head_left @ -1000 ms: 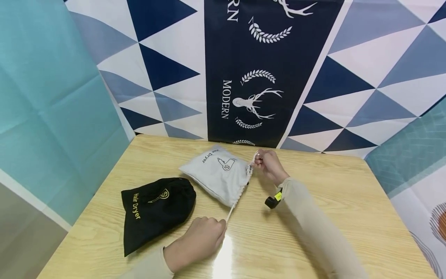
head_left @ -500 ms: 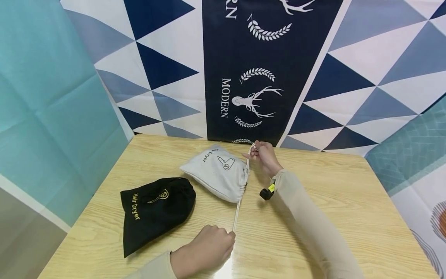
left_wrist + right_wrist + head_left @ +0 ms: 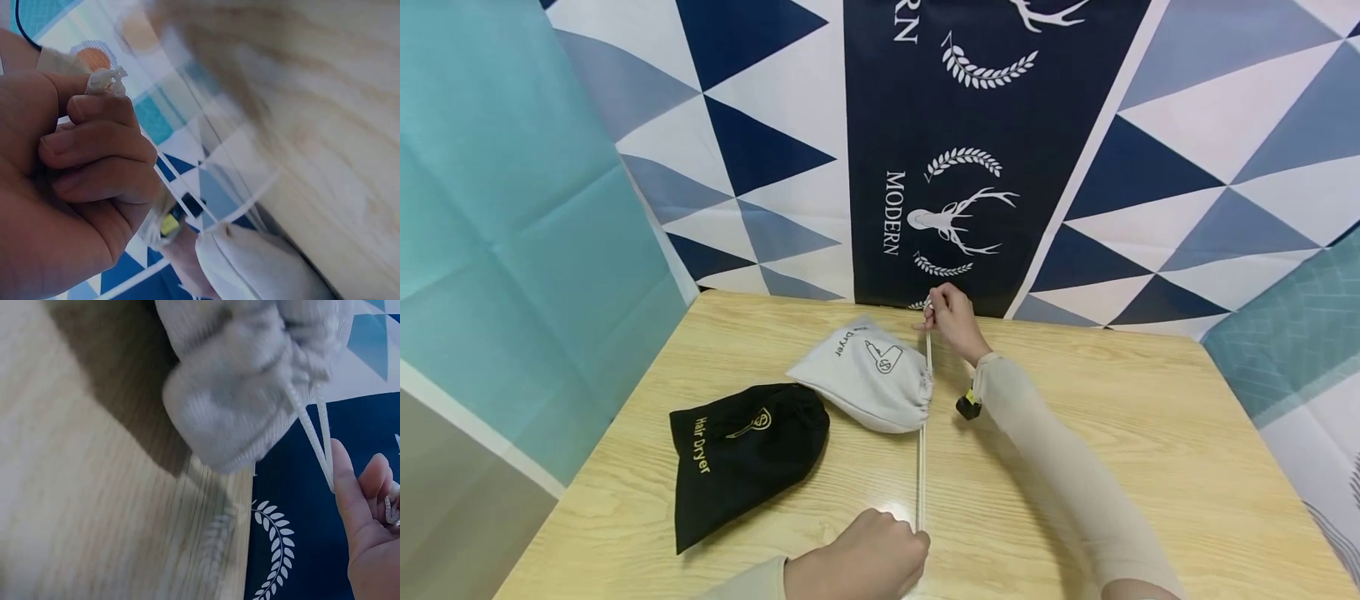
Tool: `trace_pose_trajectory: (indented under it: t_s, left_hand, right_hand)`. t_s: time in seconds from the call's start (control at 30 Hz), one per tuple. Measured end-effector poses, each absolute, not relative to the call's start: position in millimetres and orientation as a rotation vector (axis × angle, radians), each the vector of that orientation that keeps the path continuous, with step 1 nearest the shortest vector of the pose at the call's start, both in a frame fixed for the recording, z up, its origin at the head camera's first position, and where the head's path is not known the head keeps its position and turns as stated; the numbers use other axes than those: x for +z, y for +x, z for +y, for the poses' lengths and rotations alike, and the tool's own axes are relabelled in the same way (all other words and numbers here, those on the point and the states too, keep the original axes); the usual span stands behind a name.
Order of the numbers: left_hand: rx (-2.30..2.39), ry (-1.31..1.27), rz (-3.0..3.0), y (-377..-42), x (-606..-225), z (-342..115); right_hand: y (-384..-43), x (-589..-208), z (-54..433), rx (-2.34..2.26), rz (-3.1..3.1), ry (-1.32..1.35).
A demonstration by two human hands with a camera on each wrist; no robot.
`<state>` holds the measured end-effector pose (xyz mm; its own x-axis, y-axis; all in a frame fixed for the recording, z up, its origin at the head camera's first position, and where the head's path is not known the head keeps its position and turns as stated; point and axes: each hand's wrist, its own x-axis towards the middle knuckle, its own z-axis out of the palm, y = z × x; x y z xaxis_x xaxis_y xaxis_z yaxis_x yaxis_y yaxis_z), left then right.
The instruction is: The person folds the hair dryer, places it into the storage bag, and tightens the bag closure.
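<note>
A light grey drawstring bag (image 3: 850,392), printed with a hair dryer, lies at the back middle of the table, its mouth gathered. White cords (image 3: 922,475) run taut from both ends of the mouth. My left hand (image 3: 867,557), at the table's front, grips one cord pair with curled fingers; its knotted end (image 3: 106,81) pokes out in the left wrist view. At the far edge my right hand (image 3: 953,321) holds the opposite cord pair (image 3: 312,437), the index finger extended along it in the right wrist view. What fills the bag is hidden.
Left of the grey bag lies a black drawstring bag (image 3: 745,458) lettered "Hair Dryer" in gold. A patterned cloth wall (image 3: 775,167) rises behind the wooden table (image 3: 1075,400). A black and yellow device (image 3: 968,407) sits at my right wrist.
My hands have drawn apart, the left toward the front and right, the right toward the back and left. The cords have lengthened outside the bag and its mouth has gathered tighter.
</note>
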<state>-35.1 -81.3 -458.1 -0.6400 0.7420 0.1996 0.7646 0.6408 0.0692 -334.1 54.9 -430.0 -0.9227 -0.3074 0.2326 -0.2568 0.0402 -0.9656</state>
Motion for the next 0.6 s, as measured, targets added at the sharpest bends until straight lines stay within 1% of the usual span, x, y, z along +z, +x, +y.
trace_pose_trajectory:
  t_s: [0.1, 0.2, 0.37, 0.5, 0.6]
  left_hand:
    - [-0.241, -1.282, -2.707, -34, -461, -78]
    - [-0.290, -1.303, -2.738, -34, -464, -75]
    - [-0.398, -1.257, -2.824, -38, -466, -74]
    - [-0.495, -1.175, -2.872, -40, -466, -77]
    - [-0.519, -1.134, -2.895, -40, -465, -80]
  right_hand:
    - [-340, -429, 50, -2.046, 2.268, -0.616]
    - [-344, -427, 48, -1.911, 2.458, -0.680]
    - [-348, -421, 45, -1.694, 2.754, -0.793]
    - [-343, -416, 47, -1.613, 2.727, -0.850]
    - [-333, -412, 50, -1.428, 2.739, -0.944]
